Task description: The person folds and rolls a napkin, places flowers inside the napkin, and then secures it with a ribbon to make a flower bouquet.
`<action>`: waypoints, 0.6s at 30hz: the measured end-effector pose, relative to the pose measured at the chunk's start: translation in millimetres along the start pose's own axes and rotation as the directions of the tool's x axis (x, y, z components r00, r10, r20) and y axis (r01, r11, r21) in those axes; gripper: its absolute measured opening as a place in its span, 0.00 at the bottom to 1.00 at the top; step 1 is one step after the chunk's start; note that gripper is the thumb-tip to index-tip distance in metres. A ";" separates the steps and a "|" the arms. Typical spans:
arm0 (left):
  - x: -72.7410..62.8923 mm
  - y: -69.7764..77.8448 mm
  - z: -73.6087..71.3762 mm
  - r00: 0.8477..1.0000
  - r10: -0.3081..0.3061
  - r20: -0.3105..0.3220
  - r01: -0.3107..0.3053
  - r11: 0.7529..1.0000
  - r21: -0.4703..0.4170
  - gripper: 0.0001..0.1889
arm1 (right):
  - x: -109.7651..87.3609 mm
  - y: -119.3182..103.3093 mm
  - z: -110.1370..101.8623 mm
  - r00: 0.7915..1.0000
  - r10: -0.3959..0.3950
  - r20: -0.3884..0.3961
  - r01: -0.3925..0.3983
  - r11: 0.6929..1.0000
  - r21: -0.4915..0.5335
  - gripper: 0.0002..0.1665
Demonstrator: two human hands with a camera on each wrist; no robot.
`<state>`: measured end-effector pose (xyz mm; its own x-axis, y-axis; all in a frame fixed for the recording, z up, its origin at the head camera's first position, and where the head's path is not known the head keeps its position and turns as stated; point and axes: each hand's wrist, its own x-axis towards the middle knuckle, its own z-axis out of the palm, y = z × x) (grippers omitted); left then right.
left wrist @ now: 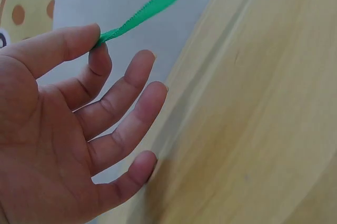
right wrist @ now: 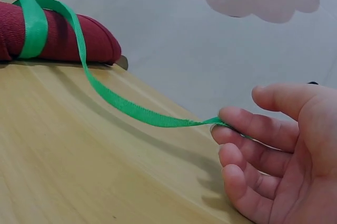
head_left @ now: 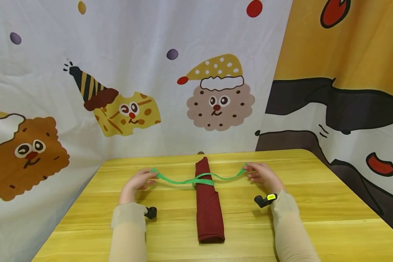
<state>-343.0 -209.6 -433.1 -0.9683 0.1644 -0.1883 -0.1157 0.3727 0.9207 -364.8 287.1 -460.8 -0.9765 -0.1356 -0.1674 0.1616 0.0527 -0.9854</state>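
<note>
A dark red folded cloth napkin [head_left: 210,218], rolled into a long narrow bundle, lies lengthwise on the table. Around its upper part goes a green ribbon [head_left: 205,181], its two tails crossing on top and running out to either side. My left hand [head_left: 140,181] pinches one ribbon end between thumb and index finger, the other fingers spread and loosely bent in the left wrist view. On the opposite side, my right hand [head_left: 262,175] holds the other end between index and middle fingers, with the thumb standing apart in the right wrist view. Both tails sag slightly.
The wooden table [head_left: 170,233] ends at a back edge just beyond the napkin. Behind it hangs a printed curtain [head_left: 170,22] with cartoon food figures. Small black wrist cameras sit at both cuffs, the right camera [head_left: 260,201] beside a yellow label.
</note>
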 end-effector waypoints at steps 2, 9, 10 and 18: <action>-1.4 -2.4 -2.7 1.000 -0.004 0.008 0.004 1.000 0.009 0.21 | -1.7 0.0 -2.7 1.000 0.012 -0.010 -0.012 1.000 0.005 0.22; -3.4 -8.1 -9.3 1.000 -0.014 0.020 0.014 1.000 0.014 0.19 | -9.3 -1.5 -11.7 0.998 0.043 -0.052 -0.044 0.999 -0.021 0.25; -3.7 -8.7 -9.7 1.000 -0.014 0.023 0.014 1.000 0.017 0.18 | -10.4 -1.7 -13.1 0.997 0.047 -0.058 -0.048 0.999 -0.019 0.25; -5.5 -11.0 -11.4 1.000 -0.025 0.019 0.024 0.999 0.024 0.12 | -17.4 -2.2 -23.2 0.993 0.065 -0.098 -0.070 0.996 -0.054 0.26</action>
<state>-338.9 -225.1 -438.4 -0.9606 0.1728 -0.2176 -0.1338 0.3987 0.9073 -351.5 312.3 -455.0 -0.9733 -0.0341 -0.2271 0.2219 0.1156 -0.9682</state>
